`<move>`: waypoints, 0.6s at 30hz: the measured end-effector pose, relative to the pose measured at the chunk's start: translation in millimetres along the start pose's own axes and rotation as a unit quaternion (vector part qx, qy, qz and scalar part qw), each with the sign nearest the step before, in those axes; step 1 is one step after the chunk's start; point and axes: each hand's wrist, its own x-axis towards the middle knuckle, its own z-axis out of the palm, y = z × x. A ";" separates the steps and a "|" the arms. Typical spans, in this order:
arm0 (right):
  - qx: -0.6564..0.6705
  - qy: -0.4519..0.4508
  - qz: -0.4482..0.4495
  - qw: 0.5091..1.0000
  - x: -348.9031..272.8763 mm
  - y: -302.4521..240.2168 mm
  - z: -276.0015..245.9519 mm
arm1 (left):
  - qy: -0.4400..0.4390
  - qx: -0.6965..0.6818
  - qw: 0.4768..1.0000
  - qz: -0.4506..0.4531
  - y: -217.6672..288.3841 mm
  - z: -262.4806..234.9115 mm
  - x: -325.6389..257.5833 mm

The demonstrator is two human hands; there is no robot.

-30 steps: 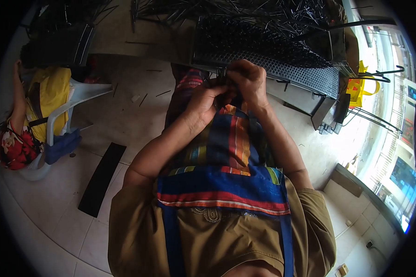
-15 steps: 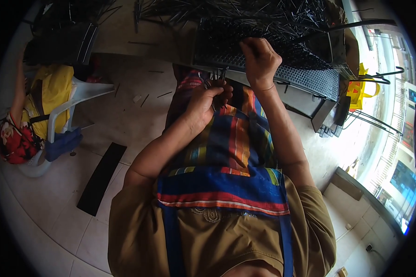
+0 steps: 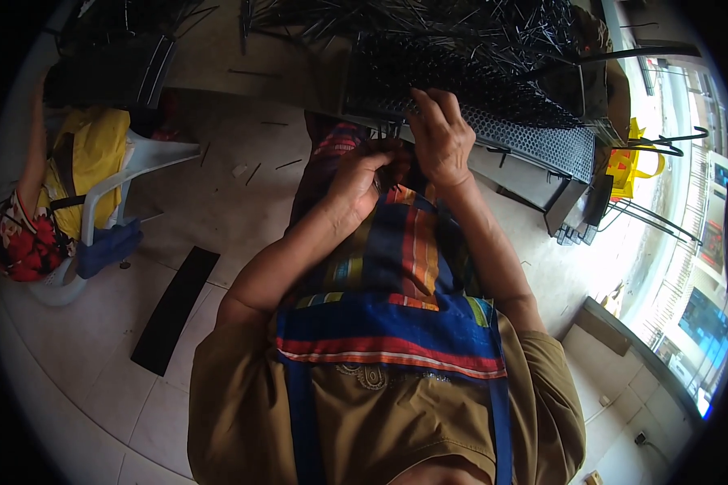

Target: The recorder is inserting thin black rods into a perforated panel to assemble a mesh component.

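Note:
Over my lap, my left hand is closed around a small bunch of thin black strips, only partly visible between dark shadowed fingers. Just right of it hovers my right hand, fingers bent and thumb apart from them, with nothing visible in its grasp. Both hands are at the near edge of a dark perforated tray. Its far part bristles with many short black strips standing in the holes. A striped, colourful apron covers my lap.
A loose heap of black strips lies behind the tray. At left, a person in a yellow garment sits on a pale plastic chair. A flat black strip lies on the tiled floor. A yellow bag hangs at right.
My right hand has come down and slightly left from over the tray toward my left hand, and its fingers have loosened. My left hand stays nearly in place.

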 end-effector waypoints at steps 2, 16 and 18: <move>0.041 -0.060 0.070 0.995 -11.9 0.5 -8.5 | -0.047 0.006 0.999 0.010 1.8 3.0 -2.0; 0.207 0.098 0.198 0.953 10.7 16.2 -12.0 | 0.037 0.120 0.992 0.015 -4.2 3.3 -6.0; 0.199 0.085 0.195 0.957 9.5 20.4 -10.4 | 0.037 0.116 0.992 0.009 -3.1 4.6 -7.5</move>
